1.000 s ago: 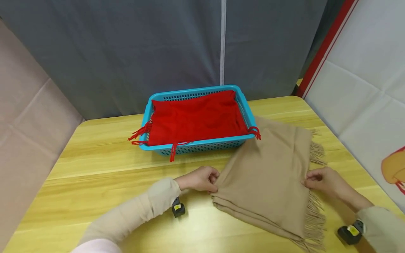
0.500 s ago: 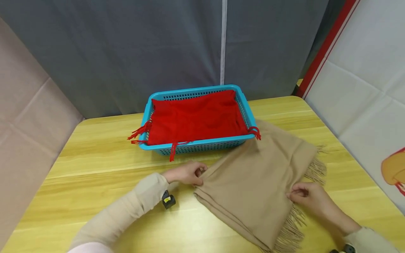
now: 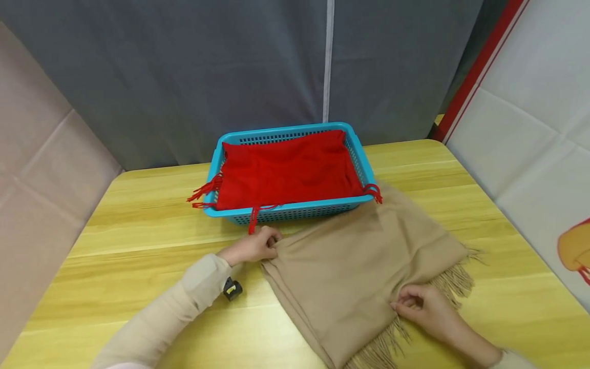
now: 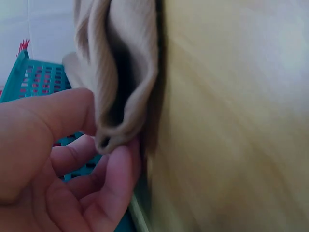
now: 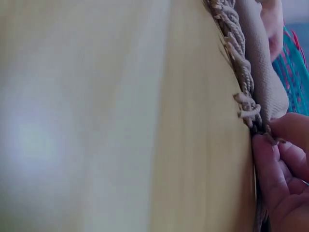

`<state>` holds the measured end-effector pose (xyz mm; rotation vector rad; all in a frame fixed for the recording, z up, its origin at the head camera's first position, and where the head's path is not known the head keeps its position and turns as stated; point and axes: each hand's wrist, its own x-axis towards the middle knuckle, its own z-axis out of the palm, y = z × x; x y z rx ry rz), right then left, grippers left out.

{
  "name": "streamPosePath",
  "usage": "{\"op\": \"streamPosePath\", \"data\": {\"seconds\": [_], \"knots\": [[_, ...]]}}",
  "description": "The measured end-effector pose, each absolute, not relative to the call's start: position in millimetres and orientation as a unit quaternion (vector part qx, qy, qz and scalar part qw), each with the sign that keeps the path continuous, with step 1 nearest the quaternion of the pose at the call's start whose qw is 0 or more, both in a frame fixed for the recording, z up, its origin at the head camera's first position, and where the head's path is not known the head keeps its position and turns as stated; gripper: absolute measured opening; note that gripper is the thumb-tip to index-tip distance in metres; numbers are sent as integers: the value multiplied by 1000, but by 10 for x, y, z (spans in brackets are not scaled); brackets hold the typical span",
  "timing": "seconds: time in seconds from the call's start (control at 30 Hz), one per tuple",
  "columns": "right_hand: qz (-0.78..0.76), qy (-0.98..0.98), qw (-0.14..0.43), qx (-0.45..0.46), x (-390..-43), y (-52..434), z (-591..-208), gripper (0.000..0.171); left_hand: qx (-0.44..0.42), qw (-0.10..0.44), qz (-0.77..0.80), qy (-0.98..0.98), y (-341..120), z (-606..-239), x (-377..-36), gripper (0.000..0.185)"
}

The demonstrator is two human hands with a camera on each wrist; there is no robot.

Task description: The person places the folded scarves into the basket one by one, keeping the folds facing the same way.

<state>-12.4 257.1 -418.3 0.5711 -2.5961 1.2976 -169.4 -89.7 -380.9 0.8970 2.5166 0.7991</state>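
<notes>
Folded beige scarf (image 3: pixel 355 266) lying flat on the yellow wooden table (image 3: pixel 138 215), lower centre to lower right of the head view, its far corner touching the front right corner of the blue basket (image 3: pixel 288 211). Red scarf (image 3: pixel 286 171) filling that basket, tassels spilling over the front wall.

Left hand (image 3: pixel 251 247) pinching the scarf's left folded corner, thumb above and fingers below, several stacked layers caught between them in the left wrist view (image 4: pixel 118 92). Right hand (image 3: pixel 426 310) curled round the fringed edge at lower right, fingertips (image 5: pixel 273 159) closed on the cloth just where the twisted tassels (image 5: pixel 236 63) begin.

Soft, light and limp by the look of it: likely to sag and slide apart unless all layers are gripped together. Best taken at two corners of one edge, not by the fringe alone.

Long axis running diagonally, from upper right beside the basket down to the lower centre; fringe facing the lower right.
</notes>
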Motion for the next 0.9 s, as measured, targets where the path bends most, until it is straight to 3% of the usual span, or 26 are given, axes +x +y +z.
{"op": "streamPosePath", "data": {"seconds": [0.27,0.6,0.9], "knots": [[451,-868,42,202,-32,2328,-4178,21,322,117,256,904,-1109,-3795,-1729,17],[484,-837,-37,254,54,1985,-4157,18,269,133,241,923,-1309,-3805,-1800,14],[493,-814,-40,305,19,1819,-4134,21,247,113,219,937,-1388,-3820,-1799,10]]}}
